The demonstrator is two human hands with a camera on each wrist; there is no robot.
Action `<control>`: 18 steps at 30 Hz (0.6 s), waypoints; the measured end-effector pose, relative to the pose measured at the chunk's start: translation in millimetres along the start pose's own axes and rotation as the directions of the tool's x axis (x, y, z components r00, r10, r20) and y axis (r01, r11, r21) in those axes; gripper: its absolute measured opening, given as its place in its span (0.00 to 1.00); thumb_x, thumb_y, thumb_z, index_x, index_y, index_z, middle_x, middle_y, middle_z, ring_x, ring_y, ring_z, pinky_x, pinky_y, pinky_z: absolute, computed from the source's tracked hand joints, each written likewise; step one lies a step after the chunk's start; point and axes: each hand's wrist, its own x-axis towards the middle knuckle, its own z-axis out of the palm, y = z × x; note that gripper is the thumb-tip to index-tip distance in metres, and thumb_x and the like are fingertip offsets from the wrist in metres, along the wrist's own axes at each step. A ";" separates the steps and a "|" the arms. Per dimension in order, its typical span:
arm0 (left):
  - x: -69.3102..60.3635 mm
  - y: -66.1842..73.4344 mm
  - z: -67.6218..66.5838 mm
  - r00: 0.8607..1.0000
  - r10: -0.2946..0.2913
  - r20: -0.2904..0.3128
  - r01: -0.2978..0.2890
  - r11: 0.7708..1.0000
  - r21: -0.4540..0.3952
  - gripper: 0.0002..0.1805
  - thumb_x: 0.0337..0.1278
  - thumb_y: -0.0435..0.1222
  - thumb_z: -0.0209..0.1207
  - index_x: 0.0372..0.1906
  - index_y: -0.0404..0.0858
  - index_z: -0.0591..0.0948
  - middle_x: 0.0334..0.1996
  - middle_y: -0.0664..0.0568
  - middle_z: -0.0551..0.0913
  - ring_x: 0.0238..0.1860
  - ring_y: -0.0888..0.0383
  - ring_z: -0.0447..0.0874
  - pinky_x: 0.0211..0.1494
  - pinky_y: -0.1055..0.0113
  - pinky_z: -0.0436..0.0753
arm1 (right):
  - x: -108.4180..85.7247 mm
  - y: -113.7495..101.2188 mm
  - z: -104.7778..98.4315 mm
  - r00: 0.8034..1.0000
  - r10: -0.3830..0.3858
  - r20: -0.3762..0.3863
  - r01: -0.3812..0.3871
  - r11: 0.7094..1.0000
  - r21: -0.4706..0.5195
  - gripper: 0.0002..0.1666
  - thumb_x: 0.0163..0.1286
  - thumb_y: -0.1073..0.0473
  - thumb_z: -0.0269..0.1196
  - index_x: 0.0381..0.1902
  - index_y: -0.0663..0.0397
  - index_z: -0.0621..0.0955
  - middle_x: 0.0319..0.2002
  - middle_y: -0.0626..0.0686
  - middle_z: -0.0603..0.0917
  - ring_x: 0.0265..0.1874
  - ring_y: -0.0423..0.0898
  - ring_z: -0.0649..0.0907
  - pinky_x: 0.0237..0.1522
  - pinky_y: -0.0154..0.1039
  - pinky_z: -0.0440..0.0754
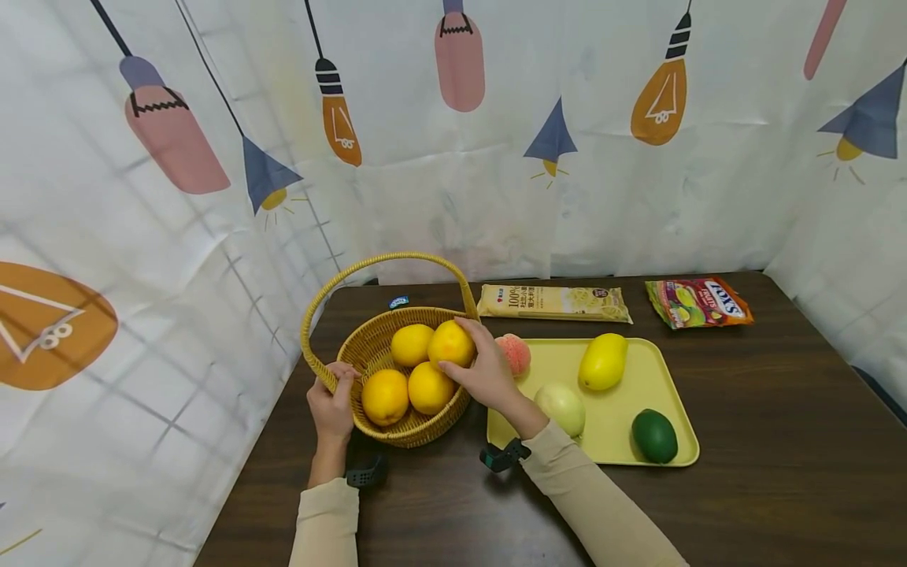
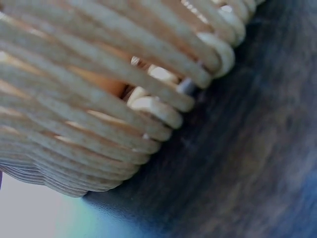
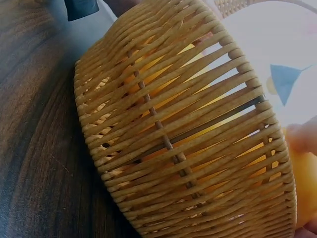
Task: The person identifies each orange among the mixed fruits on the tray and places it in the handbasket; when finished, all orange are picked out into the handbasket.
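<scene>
A woven wicker basket (image 1: 418,438) with a tall arched handle (image 1: 386,258) stands on the dark table, holding several oranges. My left hand (image 1: 333,403) grips the basket's left side where the handle joins the rim. Over the right part of the basket, my right hand (image 1: 489,372) pinches an orange (image 1: 451,343) between thumb and fingers. Beneath it and to the left lie the other oranges (image 1: 385,397). In the right wrist view the basket's slatted wall (image 3: 188,139) hides most of the fruit, and the held orange (image 3: 304,186) shows at the edge. The left wrist view shows only wicker (image 2: 74,99) and tabletop.
A yellow tray (image 1: 623,405) right of the basket bears a peach (image 1: 514,354), a pale round onion-like item (image 1: 561,408), a yellow mango-like fruit (image 1: 603,362) and a dark green avocado-like fruit (image 1: 655,435). Behind lie a noodle packet (image 1: 556,303), a candy bag (image 1: 697,302) and a small blue wrapper (image 1: 399,302).
</scene>
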 end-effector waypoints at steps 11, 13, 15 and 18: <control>0.2 -5.6 -0.3 1.000 -0.002 -0.007 0.002 1.000 -0.019 0.11 0.60 0.19 0.52 0.23 0.19 0.69 0.27 0.27 0.76 0.29 0.50 0.79 0.38 0.71 0.79 | 4.2 1.1 3.8 1.000 -0.004 -0.015 0.003 0.999 -0.047 0.41 0.60 0.55 0.72 0.69 0.52 0.70 0.70 0.57 0.67 0.64 0.56 0.72 0.61 0.54 0.74; 0.1 2.5 1.0 1.000 0.001 0.000 -0.001 1.000 -0.012 0.10 0.59 0.19 0.52 0.23 0.19 0.70 0.27 0.24 0.75 0.29 0.49 0.79 0.39 0.71 0.79 | 3.9 1.9 4.5 1.000 -0.006 -0.015 0.005 0.998 -0.062 0.38 0.60 0.56 0.71 0.68 0.52 0.71 0.70 0.58 0.67 0.65 0.57 0.71 0.63 0.55 0.73; -0.1 10.8 2.6 1.000 0.005 0.004 -0.005 1.000 -0.002 0.10 0.59 0.18 0.52 0.22 0.21 0.70 0.28 0.22 0.75 0.29 0.46 0.79 0.39 0.71 0.79 | 3.2 2.5 5.0 1.000 -0.018 -0.015 0.017 0.997 -0.074 0.36 0.61 0.58 0.71 0.66 0.53 0.73 0.69 0.59 0.68 0.65 0.57 0.71 0.63 0.55 0.72; -1.0 21.0 5.4 1.000 0.006 0.008 -0.006 1.000 0.017 0.10 0.58 0.18 0.52 0.21 0.21 0.70 0.28 0.22 0.74 0.30 0.45 0.78 0.39 0.73 0.78 | 1.6 2.5 5.0 0.999 -0.039 -0.013 0.038 0.996 -0.085 0.34 0.60 0.59 0.70 0.65 0.54 0.74 0.67 0.58 0.70 0.64 0.57 0.72 0.63 0.55 0.72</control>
